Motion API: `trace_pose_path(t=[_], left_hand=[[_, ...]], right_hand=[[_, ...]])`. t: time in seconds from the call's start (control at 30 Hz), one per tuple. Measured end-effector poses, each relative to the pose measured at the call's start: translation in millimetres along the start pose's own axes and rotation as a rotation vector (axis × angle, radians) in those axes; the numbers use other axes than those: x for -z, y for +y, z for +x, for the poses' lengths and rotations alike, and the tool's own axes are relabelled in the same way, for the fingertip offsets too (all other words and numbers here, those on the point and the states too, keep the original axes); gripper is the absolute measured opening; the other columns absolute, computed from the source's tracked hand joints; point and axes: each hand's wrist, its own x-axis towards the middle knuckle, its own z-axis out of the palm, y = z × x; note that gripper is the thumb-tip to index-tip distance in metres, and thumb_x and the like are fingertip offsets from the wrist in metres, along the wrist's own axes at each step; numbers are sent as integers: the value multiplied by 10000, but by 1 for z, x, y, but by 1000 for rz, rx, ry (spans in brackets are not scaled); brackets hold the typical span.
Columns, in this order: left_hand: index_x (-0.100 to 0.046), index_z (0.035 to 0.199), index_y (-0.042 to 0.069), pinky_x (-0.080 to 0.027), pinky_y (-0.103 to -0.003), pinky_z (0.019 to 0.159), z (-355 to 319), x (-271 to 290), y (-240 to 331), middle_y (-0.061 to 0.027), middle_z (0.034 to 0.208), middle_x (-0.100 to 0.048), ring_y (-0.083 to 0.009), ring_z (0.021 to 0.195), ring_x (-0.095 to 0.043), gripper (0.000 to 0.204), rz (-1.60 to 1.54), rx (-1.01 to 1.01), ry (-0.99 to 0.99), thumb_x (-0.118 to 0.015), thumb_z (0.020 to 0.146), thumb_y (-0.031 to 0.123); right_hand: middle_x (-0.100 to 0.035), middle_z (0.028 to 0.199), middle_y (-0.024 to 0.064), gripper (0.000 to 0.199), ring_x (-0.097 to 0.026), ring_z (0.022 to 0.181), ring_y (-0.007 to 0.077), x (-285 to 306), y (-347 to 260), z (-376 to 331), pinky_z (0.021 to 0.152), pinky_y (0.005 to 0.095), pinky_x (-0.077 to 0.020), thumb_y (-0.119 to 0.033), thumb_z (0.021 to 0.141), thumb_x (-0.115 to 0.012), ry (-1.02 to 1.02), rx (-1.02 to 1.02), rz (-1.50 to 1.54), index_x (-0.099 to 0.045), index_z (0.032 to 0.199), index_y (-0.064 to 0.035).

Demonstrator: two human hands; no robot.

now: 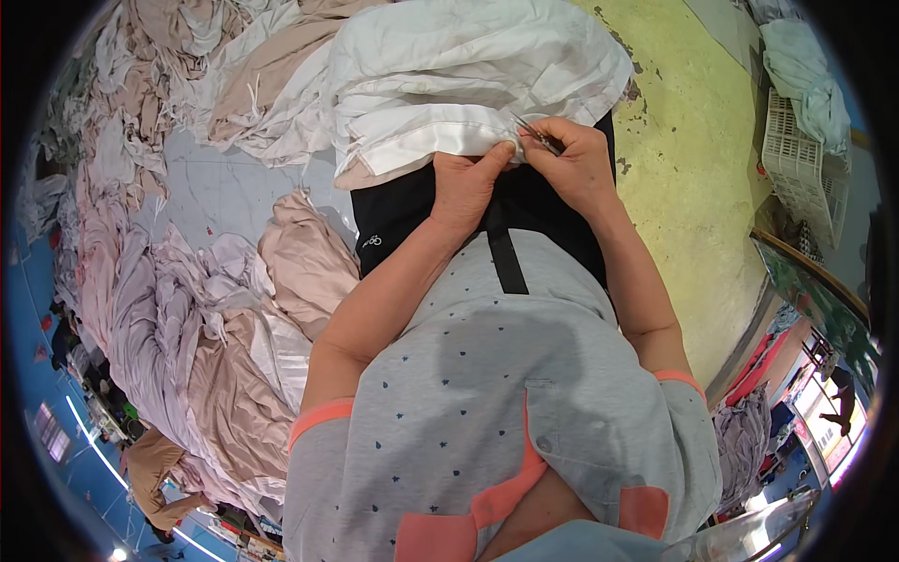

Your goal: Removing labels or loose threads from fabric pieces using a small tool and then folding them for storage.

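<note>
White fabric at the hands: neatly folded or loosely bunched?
Loosely bunched: the white fabric lies in uneven creases, its near edge pinched by the left hand.

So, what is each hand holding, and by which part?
Left hand pinches the white cloth by its near edge; right hand holds a thin metal tool behind its tips.

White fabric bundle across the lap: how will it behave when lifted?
The white fabric bundle is probably floppy, since it slumps in soft folds. Its smooth white edge band may slip, given its sheen. Rolling seems unlikely: it spreads broadly across the black-clad lap.
</note>
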Motion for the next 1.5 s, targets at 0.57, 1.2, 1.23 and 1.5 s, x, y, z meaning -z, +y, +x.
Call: trace_pose_path(t=[0.57,1.2,1.23,1.5], left_hand=[[-645,913,10,-496,-234,635,0,-4,5,-33,825,-652,-95,704,-602,77,-69,44,29,-657,846,45],[-633,942,25,-474,-218,529,8,-8,3,-50,818,-666,-129,646,-628,190,-116,284,140,-731,783,62],[-631,944,25,-476,-215,529,8,-6,2,-51,822,-668,-130,639,-628,197,-142,275,136,-735,780,60],[-622,967,40,-486,-207,538,4,-2,0,-50,831,-671,-130,643,-634,215,-212,256,79,-736,787,59]], right_hand=[[-550,641,-17,84,-451,592,29,-2,5,-1,533,207,-386,-34,772,-647,133,88,-92,-592,813,14],[-619,854,12,176,-542,734,68,11,6,-8,636,220,-441,-60,840,-656,82,102,-13,-628,997,13],[-619,854,12,176,-542,734,68,15,4,-9,636,220,-441,-60,840,-656,83,101,-12,-628,997,13],[-633,873,83,262,-588,721,164,22,1,-19,649,260,-465,-68,798,-700,35,235,-235,-638,1048,-25]])
